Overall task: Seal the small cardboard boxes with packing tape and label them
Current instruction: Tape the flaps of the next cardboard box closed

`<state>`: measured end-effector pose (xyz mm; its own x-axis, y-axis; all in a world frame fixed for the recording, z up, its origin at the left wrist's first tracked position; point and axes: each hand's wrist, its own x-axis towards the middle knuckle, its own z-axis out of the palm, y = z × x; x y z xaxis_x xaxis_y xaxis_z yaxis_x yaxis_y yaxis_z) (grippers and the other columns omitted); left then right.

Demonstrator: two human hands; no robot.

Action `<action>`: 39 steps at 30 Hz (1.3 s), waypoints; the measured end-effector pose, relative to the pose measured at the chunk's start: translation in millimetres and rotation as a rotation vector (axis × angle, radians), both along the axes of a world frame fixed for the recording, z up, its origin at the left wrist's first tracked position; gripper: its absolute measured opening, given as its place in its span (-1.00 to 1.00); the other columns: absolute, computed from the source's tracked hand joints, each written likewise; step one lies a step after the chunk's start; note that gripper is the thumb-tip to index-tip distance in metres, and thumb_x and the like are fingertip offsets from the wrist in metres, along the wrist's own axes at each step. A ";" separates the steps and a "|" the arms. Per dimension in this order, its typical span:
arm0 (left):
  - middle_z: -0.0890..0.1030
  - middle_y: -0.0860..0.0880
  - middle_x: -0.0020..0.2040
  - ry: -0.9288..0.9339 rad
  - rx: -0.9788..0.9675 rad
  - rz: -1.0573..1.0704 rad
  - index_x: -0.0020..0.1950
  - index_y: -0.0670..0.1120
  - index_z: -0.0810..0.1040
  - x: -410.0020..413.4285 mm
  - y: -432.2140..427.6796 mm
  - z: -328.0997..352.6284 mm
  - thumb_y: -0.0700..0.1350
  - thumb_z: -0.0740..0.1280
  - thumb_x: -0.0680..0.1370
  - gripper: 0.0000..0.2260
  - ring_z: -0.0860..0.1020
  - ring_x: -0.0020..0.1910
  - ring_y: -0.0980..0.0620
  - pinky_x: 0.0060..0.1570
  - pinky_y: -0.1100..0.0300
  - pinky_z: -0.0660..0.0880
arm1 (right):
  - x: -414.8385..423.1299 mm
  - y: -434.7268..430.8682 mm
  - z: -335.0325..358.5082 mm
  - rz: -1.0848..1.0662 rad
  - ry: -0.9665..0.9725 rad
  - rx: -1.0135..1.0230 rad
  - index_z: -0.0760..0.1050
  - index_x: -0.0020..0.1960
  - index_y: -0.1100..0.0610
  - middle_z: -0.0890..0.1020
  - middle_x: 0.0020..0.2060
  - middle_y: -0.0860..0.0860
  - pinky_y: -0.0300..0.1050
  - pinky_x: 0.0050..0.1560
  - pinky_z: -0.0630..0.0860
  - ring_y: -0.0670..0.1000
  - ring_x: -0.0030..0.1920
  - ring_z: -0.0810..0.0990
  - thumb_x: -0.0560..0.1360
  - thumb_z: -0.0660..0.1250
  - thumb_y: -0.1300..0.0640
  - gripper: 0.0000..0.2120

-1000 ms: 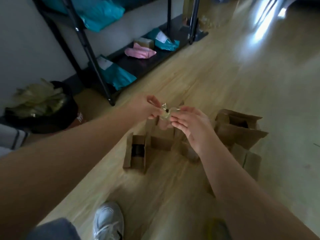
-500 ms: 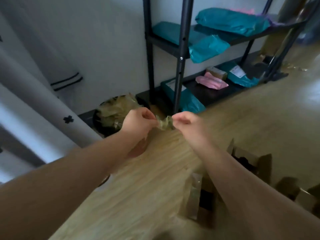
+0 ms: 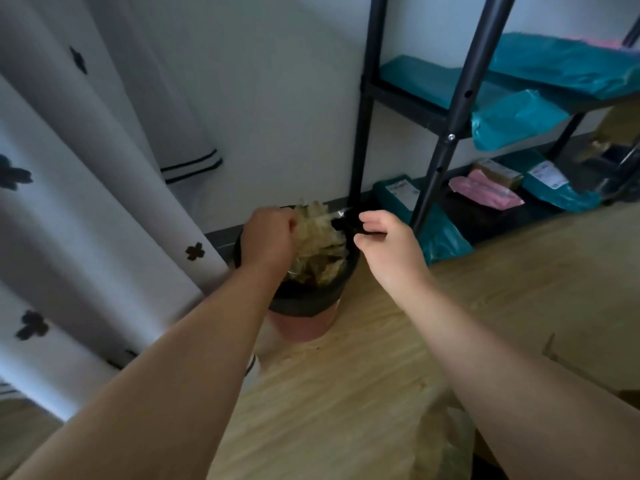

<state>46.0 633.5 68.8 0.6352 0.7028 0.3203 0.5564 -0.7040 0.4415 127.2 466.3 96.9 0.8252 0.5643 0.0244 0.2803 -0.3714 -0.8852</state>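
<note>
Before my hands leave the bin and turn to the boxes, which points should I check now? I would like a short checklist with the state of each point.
1. Left hand free of scrap: cannot tell; its curled fingers are in the tape waste.
2. Right hand empty: ok, fingers relaxed.
3. Waste contained in the bin: not ok, heaped above the rim.
4. Bin upright: ok.
5. Boxes in view: not ok; only what looks like a cardboard flap shows at the right edge.
</note>
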 end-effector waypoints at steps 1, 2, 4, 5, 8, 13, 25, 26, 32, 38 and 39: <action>0.59 -0.11 -0.14 0.086 0.053 -0.034 -0.12 -0.14 0.65 3.2 4.2 -5.8 -0.29 0.27 0.55 -0.83 0.53 -0.12 -0.07 -0.11 0.06 0.47 | 0.4 0.3 -1.7 0.005 -0.007 -0.002 0.48 0.38 0.00 0.56 0.24 -0.10 -0.47 -0.15 0.30 -0.17 0.06 0.48 0.62 0.31 0.18 -0.66; 0.58 -0.11 -0.13 0.157 0.081 -0.054 -0.11 -0.13 0.66 5.7 8.4 -9.7 -0.30 0.26 0.55 -0.81 0.50 -0.06 -0.08 -0.06 0.04 0.47 | 1.2 0.3 -4.0 0.007 -0.012 -0.001 0.49 0.36 0.00 0.56 0.22 -0.11 -0.47 -0.16 0.31 -0.20 0.03 0.48 0.61 0.31 0.18 -0.67; 0.57 -0.09 -0.08 0.271 0.102 -0.084 -0.04 -0.09 0.67 9.6 17.6 -13.9 -0.29 0.23 0.56 -0.77 0.45 0.03 -0.09 0.02 0.05 0.44 | 3.3 -2.2 -8.5 -0.004 -0.017 -0.006 0.51 0.33 0.00 0.57 0.19 -0.12 -0.47 -0.16 0.33 -0.23 -0.02 0.48 0.61 0.31 0.19 -0.69; 0.57 -0.08 -0.01 0.316 0.109 -0.098 0.02 -0.07 0.67 11.2 21.7 -15.4 -0.27 0.22 0.57 -0.75 0.43 0.07 -0.09 0.06 0.07 0.39 | 5.0 -4.1 -10.9 -0.010 -0.016 -0.009 0.52 0.32 0.00 0.58 0.18 -0.12 -0.47 -0.14 0.32 -0.22 -0.01 0.49 0.61 0.31 0.20 -0.70; 0.53 -0.09 0.18 0.411 0.139 -0.116 0.19 -0.01 0.64 12.6 26.7 -15.6 -0.16 0.18 0.63 -0.73 0.38 0.21 -0.12 0.17 0.05 0.26 | 8.7 -10.2 -17.6 -0.028 0.007 -0.039 0.53 0.31 0.00 0.57 0.19 -0.11 -0.39 -0.05 0.36 -0.16 0.07 0.49 0.62 0.29 0.22 -0.70; 0.61 -0.09 0.09 0.187 -0.022 0.032 0.10 -0.02 0.60 9.9 18.2 -8.5 -0.16 0.28 0.57 -0.83 0.49 0.14 -0.14 0.18 0.01 0.27 | 3.6 -17.8 -20.7 -0.030 0.030 -0.063 0.54 0.31 0.01 0.57 0.21 -0.10 -0.26 0.10 0.36 -0.13 0.10 0.50 0.63 0.27 0.22 -0.71; 0.57 -0.04 0.13 0.122 -0.045 -0.341 0.09 -0.01 0.59 8.5 -91.0 74.6 -0.30 0.28 0.51 -0.74 0.53 0.12 -0.05 0.12 0.01 0.54 | -24.8 -99.9 21.9 -0.081 -0.005 -0.029 0.56 0.27 0.06 0.61 0.14 -0.06 -0.30 0.08 0.43 -0.04 0.19 0.57 0.62 0.28 0.23 -0.74; 0.56 -0.05 0.15 0.147 -0.023 -0.412 0.12 -0.02 0.59 9.6 -110.6 81.7 -0.29 0.28 0.51 -0.73 0.51 0.15 -0.05 0.15 0.00 0.52 | -28.9 -120.1 25.2 -0.106 -0.006 -0.025 0.56 0.27 0.07 0.61 0.11 -0.07 -0.36 0.02 0.41 -0.06 0.17 0.58 0.62 0.28 0.23 -0.75; 0.52 -0.01 0.14 0.300 0.026 -0.786 0.13 -0.02 0.59 16.8 -241.3 106.6 -0.22 0.27 0.55 -0.79 0.49 0.14 0.01 0.08 0.14 0.44 | -50.1 -255.3 18.2 -0.401 0.124 -0.037 0.58 0.19 0.04 0.64 -0.01 -0.05 -0.06 0.12 0.54 -0.04 0.02 0.61 0.63 0.26 0.19 -0.81; 0.55 0.08 -0.01 0.351 -0.144 -0.976 -0.01 0.08 0.53 17.3 -382.2 72.8 -0.15 0.30 0.56 -0.88 0.56 -0.04 0.08 -0.12 0.23 0.46 | -83.9 -383.1 -6.5 -0.717 0.170 0.023 0.61 -0.11 -0.01 0.64 -0.19 -0.06 0.00 0.03 0.54 0.00 -0.09 0.59 0.56 0.31 0.28 -0.78; 0.57 0.08 -0.02 0.349 -0.193 -0.978 -0.03 0.08 0.54 15.9 -404.6 61.5 -0.16 0.30 0.56 -0.88 0.58 -0.04 0.05 -0.09 0.19 0.50 | -92.4 -400.5 -7.9 -0.752 0.164 0.000 0.63 -0.05 0.03 0.65 -0.14 -0.04 -0.01 0.07 0.55 -0.01 -0.06 0.60 0.56 0.31 0.26 -0.82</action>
